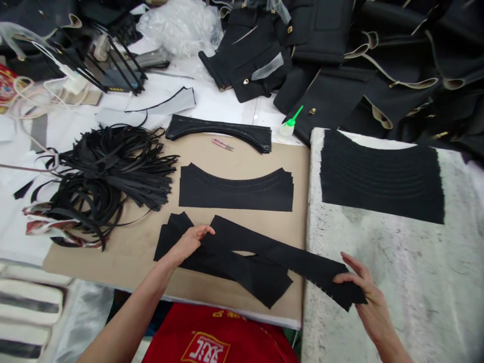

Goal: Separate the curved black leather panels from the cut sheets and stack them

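A long black curved fabric piece (pixel 276 247) is stretched between my two hands. My left hand (pixel 191 244) is closed at its left end, with the fingertips partly hidden. At the right end, my right hand (pixel 365 290) pinches the piece between thumb and fingers over the pale surface. Beneath it, more black fabric pieces (pixel 260 287) lie crossed on the brown board (pixel 242 224). A neat stack of curved black pieces (pixel 236 194) rests just beyond. Farther off are a shiny black curved stack (pixel 219 128) and pink thread snips (pixel 222 144).
Black strips (pixel 117 166) lie bundled on the left. Staggered black pieces (pixel 381 176) rest on the pale right-hand surface (pixel 378 232). A small bottle with a green nozzle (pixel 289 126) stands behind the board. Black bag parts (pixel 325 91), clear plastic (pixel 181 25) and a router (pixel 121 75) fill the back.
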The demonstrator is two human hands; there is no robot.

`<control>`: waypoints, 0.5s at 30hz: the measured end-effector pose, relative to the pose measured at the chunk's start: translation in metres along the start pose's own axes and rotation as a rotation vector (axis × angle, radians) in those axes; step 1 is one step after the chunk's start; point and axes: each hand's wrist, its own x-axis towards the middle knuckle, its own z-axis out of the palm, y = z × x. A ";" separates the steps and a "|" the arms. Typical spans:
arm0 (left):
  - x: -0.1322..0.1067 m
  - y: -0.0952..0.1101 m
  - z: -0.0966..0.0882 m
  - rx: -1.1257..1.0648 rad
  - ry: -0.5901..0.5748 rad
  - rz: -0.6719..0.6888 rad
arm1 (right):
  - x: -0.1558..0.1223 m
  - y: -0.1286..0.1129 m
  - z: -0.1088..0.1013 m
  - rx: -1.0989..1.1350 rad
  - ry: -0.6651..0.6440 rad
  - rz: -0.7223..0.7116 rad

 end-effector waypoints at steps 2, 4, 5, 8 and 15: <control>0.000 0.000 0.000 0.007 -0.024 0.018 | 0.000 -0.002 0.000 0.003 0.012 -0.007; 0.001 -0.001 0.001 -0.007 -0.057 0.004 | 0.000 -0.002 0.000 -0.002 0.022 -0.018; 0.001 -0.002 0.002 -0.014 -0.073 -0.007 | 0.000 -0.002 0.000 -0.006 0.023 -0.020; 0.000 -0.003 0.003 -0.012 -0.079 -0.018 | 0.000 0.002 -0.002 -0.022 0.037 -0.014; -0.034 0.018 -0.011 -0.150 -0.055 -0.043 | 0.003 0.001 -0.026 0.056 -0.002 -0.023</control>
